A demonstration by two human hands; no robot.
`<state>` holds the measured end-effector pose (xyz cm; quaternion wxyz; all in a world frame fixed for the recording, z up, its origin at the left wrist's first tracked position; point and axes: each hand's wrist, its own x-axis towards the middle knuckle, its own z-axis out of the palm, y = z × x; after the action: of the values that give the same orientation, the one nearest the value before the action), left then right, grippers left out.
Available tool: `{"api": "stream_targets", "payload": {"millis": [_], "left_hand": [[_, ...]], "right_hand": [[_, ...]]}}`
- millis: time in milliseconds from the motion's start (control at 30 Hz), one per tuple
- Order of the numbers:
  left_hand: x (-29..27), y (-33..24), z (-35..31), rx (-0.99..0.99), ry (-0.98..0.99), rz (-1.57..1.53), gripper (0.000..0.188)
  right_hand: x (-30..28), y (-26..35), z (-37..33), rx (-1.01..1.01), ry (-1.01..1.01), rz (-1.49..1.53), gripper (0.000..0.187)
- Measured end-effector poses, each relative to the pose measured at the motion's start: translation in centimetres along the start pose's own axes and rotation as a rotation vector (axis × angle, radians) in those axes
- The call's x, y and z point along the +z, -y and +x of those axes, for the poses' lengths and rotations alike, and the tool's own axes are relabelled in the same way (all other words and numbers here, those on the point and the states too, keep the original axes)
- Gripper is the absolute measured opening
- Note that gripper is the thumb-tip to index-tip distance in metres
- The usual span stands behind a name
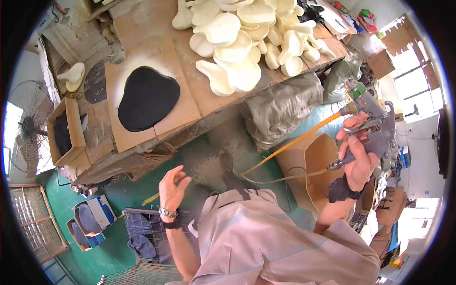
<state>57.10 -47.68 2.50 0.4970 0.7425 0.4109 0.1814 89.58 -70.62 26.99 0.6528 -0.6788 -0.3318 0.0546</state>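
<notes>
My right hand (358,159), raised at the right, is wrapped round the handle of a grey metal spray gun (377,137). A yellow hose (294,140) and a thinner tube run from the gun toward the middle. My left hand (173,190) hangs over the floor in front of the table, fingers loosely bent and apart, holding nothing. On a cardboard sheet (183,102) lies a flat black saddle-shaped piece (148,99), with a pale band of overspray along its upper edge. Both hands are apart from it. A heap of cream foam saddle pads (237,52) lies on the table's far right.
A single foam pad (73,77) and an open cardboard box of dark pieces (66,133) stand at the left, near a fan (29,124). A grey sack (285,107) and an open carton (308,166) stand below the table. A wire basket (145,235) holds dark cloth.
</notes>
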Motion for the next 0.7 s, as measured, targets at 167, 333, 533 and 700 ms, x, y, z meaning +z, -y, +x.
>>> {"api": "stream_targets", "payload": {"millis": [167, 333, 533, 700], "left_hand": [[3.6, -7.6, 4.6, 0.285, 0.221, -0.171, 0.069], [4.1, -16.7, 5.2, 0.659, 0.178, -0.287, 0.083], [4.8, -21.8, 3.8, 0.675, 0.336, -0.293, 0.082], [3.3, -20.5, 4.5, 0.599, 0.303, -0.190, 0.078]], "right_hand": [[4.0, 0.7, 0.0, -0.040, 0.046, 0.218, 0.048], [10.4, 1.7, -0.3, 0.074, -0.087, 0.357, 0.045], [14.1, 0.6, 0.0, 0.136, -0.141, 0.478, 0.038], [17.2, -0.6, 0.2, 0.047, -0.142, 0.508, 0.040]]}}
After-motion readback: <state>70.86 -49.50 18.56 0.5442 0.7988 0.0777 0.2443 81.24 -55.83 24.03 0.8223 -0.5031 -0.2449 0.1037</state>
